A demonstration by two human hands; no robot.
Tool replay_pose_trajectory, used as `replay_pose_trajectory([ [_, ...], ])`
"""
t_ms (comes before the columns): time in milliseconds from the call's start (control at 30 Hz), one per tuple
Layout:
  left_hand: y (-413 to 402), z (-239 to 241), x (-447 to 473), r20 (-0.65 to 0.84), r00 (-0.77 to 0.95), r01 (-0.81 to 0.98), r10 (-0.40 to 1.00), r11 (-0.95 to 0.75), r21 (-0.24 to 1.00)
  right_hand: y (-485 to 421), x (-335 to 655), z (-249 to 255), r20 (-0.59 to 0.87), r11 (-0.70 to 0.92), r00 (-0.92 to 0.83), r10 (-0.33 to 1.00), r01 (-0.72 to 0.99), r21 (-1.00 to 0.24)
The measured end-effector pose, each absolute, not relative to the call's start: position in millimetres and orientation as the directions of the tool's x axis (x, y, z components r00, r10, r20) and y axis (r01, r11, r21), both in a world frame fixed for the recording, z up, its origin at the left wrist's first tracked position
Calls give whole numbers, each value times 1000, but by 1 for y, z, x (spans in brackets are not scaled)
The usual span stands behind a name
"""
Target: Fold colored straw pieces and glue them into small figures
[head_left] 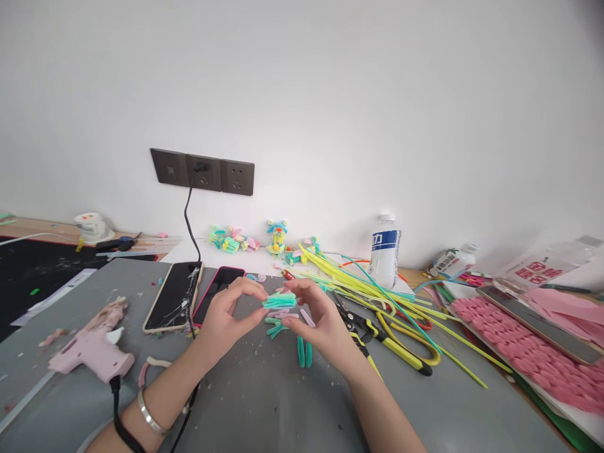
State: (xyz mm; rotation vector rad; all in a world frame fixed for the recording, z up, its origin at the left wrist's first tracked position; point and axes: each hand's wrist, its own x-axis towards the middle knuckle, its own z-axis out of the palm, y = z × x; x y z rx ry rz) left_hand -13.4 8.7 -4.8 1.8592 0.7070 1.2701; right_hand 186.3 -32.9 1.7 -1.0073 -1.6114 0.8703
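Between the fingertips of my two hands is a small bundle of mint-green pipe cleaner pieces (279, 301), raised a little over the grey mat (264, 409). My left hand (234, 308) pinches its left end with thumb and fingers. On the right end, the thumb and fingers of my right hand (317, 318) close in the same way. Below the bundle lie short lilac pieces (282, 313) and more green pieces (275, 328), partly hidden by my fingers. Two darker green folded pieces (304, 352) rest on the mat beside my right hand.
At left lie a pink hot glue gun (92, 352) with a black cord and two phones (174, 297). Yellow-handled pliers (396, 349) and long yellow pipe cleaners (368, 283) spread to the right. A white bottle (384, 255) and small fuzzy figures (277, 238) stand by the wall.
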Motion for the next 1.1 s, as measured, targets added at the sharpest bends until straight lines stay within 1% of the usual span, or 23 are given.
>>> replay_pose_trajectory([
  [100,9,-6,-13,492,334,-4,804,-521,854,-33,184,2,372,394,-134,918,223,-892],
  [300,7,-4,-13,473,341,-21,812,-496,868,-32,181,2,391,394,-54,919,156,-906],
  [600,7,-3,-13,461,371,35,806,-509,860,-30,180,4,356,358,-43,933,48,-932],
  [833,8,-4,-14,442,388,98,809,-513,853,-29,179,4,287,287,-29,957,-5,-958],
  [967,6,-3,-14,424,402,109,812,-502,858,-30,179,2,299,300,-36,954,30,-953],
  [1100,5,-2,-13,414,392,103,821,-487,868,-29,180,-1,348,350,-40,937,71,-934],
])
